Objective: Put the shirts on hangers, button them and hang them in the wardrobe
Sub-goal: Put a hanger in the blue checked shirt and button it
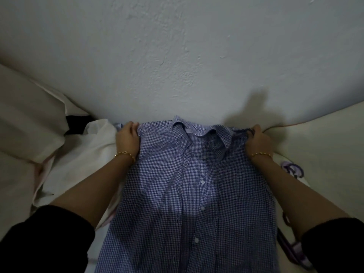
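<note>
A blue-and-white checked shirt (189, 194) is stretched out in front of me, collar towards the wall, its button placket running down the middle. My left hand (127, 139) grips the shirt's left shoulder. At the other shoulder my right hand (258, 140) grips the cloth. Purple plastic hangers (293, 170) lie to the right of the shirt, partly hidden under my right forearm. Whether a hanger is inside the shirt cannot be told.
A white garment (84, 154) lies crumpled to the left of the shirt, with a dark item (75, 123) behind it. A beige pillow (29, 119) sits at far left. The pale wall (177, 56) rises directly behind. More purple hanger parts (295, 251) lie at lower right.
</note>
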